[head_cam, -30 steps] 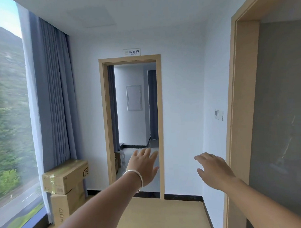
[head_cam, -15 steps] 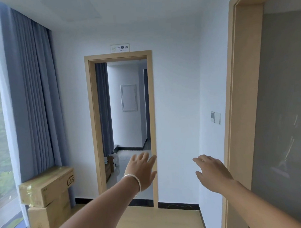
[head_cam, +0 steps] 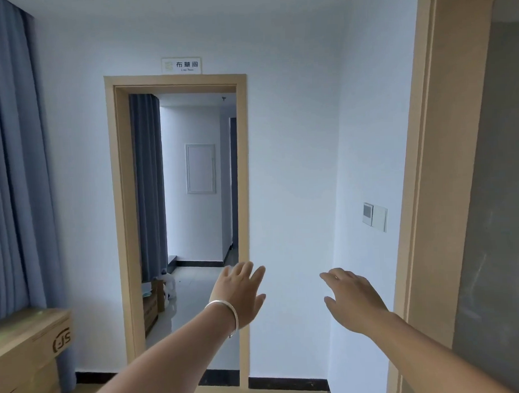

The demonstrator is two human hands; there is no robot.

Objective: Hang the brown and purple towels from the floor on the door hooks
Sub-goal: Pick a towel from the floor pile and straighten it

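Observation:
Both my arms reach forward at chest height. My left hand (head_cam: 241,294), with a silver bangle on its wrist, is held up with fingers straight and holds nothing. My right hand (head_cam: 354,300) hovers palm down with relaxed fingers, also empty. No brown or purple towel and no door hooks are in view. An open doorway (head_cam: 175,81) with a light wooden frame stands straight ahead, and my left hand overlaps its right post.
A second wooden door frame (head_cam: 423,190) and a grey panel (head_cam: 500,217) fill the right side. A wall switch (head_cam: 375,217) sits on the white wall. Blue curtains (head_cam: 13,175) hang at left above stacked cardboard boxes (head_cam: 28,351). Beyond the doorway lie a tiled floor, boxes and a white jug (head_cam: 167,287).
The view has swung to the right: the window has slid out of sight and the doorway sits further left. Both hands stay raised and empty in much the same pose.

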